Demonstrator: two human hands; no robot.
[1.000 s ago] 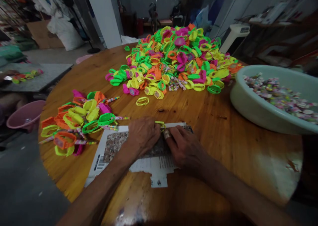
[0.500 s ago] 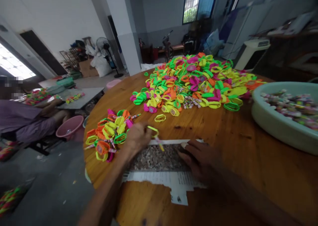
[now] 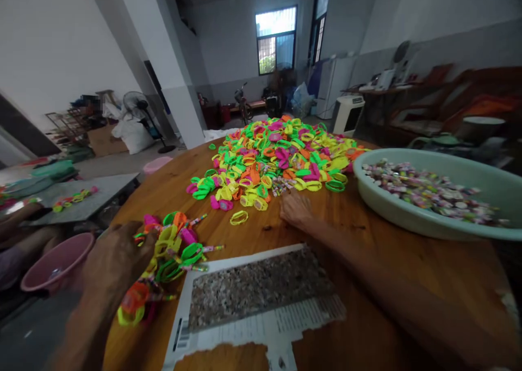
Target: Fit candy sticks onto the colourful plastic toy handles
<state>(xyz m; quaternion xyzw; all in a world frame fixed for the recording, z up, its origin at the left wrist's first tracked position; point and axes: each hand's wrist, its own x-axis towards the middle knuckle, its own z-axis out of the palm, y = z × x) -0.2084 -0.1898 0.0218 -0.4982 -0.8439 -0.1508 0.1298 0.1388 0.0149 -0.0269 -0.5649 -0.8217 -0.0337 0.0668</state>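
My left hand (image 3: pixel 116 259) rests on a small pile of finished bright plastic rings (image 3: pixel 167 254) at the table's left edge; its fingers are over the rings and I cannot tell if they hold one. My right hand (image 3: pixel 296 209) reaches forward to the near edge of the big heap of neon plastic rings (image 3: pixel 273 161), fingers down beside a cluster of small striped sticks (image 3: pixel 281 186). A torn printed card (image 3: pixel 256 297) lies flat in front of me.
A pale green basin (image 3: pixel 391 210) full of small wrapped pieces stands at the right on the round wooden table (image 3: pixel 367 251). One loose yellow ring (image 3: pixel 238 217) lies mid-table. A pink bowl (image 3: pixel 53 262) and a grey side table (image 3: pixel 77 202) are at left, with another person's arm.
Both hands left the card. My left hand carried the yellow ring to the small pile at left; my right hand went forward to the big heap. The camera tilted up.
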